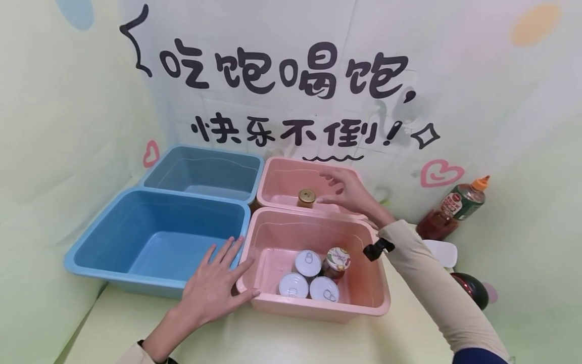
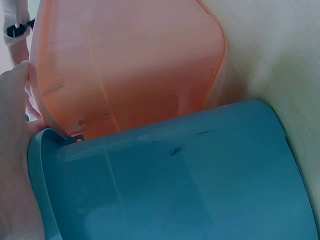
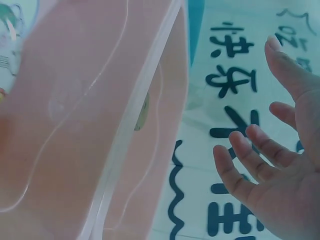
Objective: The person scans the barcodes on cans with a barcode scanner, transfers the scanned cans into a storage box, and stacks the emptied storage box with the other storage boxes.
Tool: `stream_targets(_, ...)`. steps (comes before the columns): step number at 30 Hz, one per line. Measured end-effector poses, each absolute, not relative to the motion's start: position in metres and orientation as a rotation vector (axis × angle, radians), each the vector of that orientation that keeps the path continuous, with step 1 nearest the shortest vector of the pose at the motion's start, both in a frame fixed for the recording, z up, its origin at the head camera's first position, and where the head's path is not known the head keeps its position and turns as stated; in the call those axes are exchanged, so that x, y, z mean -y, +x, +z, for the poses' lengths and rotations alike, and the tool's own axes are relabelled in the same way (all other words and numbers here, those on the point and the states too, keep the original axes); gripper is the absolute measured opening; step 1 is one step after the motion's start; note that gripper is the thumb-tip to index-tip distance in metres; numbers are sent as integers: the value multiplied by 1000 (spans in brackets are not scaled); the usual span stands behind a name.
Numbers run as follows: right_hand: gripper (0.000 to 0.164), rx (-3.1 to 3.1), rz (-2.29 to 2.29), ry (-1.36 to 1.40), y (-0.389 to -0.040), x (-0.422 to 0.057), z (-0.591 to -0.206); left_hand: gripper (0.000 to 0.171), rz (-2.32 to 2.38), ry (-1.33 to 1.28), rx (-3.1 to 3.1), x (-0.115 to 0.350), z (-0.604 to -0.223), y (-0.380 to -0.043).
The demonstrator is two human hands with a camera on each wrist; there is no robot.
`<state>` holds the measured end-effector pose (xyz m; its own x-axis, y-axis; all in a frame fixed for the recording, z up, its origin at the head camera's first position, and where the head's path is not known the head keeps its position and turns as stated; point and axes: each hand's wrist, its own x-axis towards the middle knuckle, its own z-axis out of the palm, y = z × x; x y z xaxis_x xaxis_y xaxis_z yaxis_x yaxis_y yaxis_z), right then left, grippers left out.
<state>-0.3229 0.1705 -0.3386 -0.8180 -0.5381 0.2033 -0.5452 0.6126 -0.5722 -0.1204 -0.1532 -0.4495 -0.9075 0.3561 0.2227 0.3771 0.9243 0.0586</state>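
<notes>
My left hand (image 1: 211, 290) rests with spread fingers across the adjoining rims of the front blue bin (image 1: 123, 280) and the front pink bin (image 1: 313, 309). In the left wrist view, that hand (image 2: 15, 155) lies along the rims at the left edge. Over the back pink bin (image 1: 291, 162) hovers my right hand (image 1: 347, 191), fingers parted and holding nothing. A gold-topped can (image 1: 306, 195) stands inside that bin, left of the fingertips. Three cans with white pull-tab lids (image 1: 308, 263) and a jar with a patterned lid (image 1: 338, 259) stand in the front pink bin.
A back blue bin (image 1: 204, 174) sits behind the front blue one. At right are a red sauce bottle (image 1: 454, 208) with an orange cap, a white object (image 1: 442, 254) and a dark round object (image 1: 472, 290). A printed wall sheet (image 1: 295, 25) rises behind the bins.
</notes>
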Motion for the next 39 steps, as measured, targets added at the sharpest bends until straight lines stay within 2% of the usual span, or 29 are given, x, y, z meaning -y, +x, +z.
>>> stream_targets(6, 73, 2846, 980, 971, -291, -179, -336, 73, -149, -555, 2866, 154, -450, -120)
stream_targets(12, 73, 2853, 941, 1062, -270, -189, -356, 75, -147, -556, 2878, 153, -450, -120)
stream_targets(28, 77, 3022, 630, 1233, -247, -194, -396, 74, -152, -558, 2881, 153, -449, -123)
stream_targets(36, 49, 3065, 471, 1319, -248, -198, -413, 74, -153, -560, 2870, 154, -449, -122)
stream_targets(39, 48, 3045, 452, 1347, -246, -199, -418, 74, -158, -559, 2871, 154, -449, -122)
